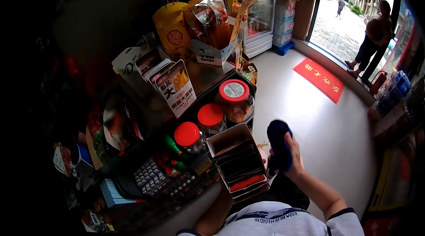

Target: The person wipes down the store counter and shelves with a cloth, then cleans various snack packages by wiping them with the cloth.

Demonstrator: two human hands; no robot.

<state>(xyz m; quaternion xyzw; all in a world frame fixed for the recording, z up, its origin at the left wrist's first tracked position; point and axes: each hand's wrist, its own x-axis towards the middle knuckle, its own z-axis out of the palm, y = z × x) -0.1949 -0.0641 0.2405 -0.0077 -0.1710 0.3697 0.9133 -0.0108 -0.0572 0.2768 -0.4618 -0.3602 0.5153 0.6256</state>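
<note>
My right hand (pixel 294 156) is wrapped round a dark blue oblong object (pixel 280 144), held upright over the floor. Just left of it, an open cardboard box (pixel 237 161) with thin dark packets standing in it and a red one near its lower end is tilted towards me. My left arm reaches up beneath this box. Only a few fingertips of my left hand (pixel 264 157) show at the box's right side, and the box hides the rest.
Red-lidded jars (pixel 187 134), a keyboard (pixel 149 175) and snack boxes (pixel 213 53) crowd the counter at the left. A red mat (pixel 318 80) lies before the doorway, where a person (pixel 377 37) stands. Bottle packs (pixel 392 94) are at the right.
</note>
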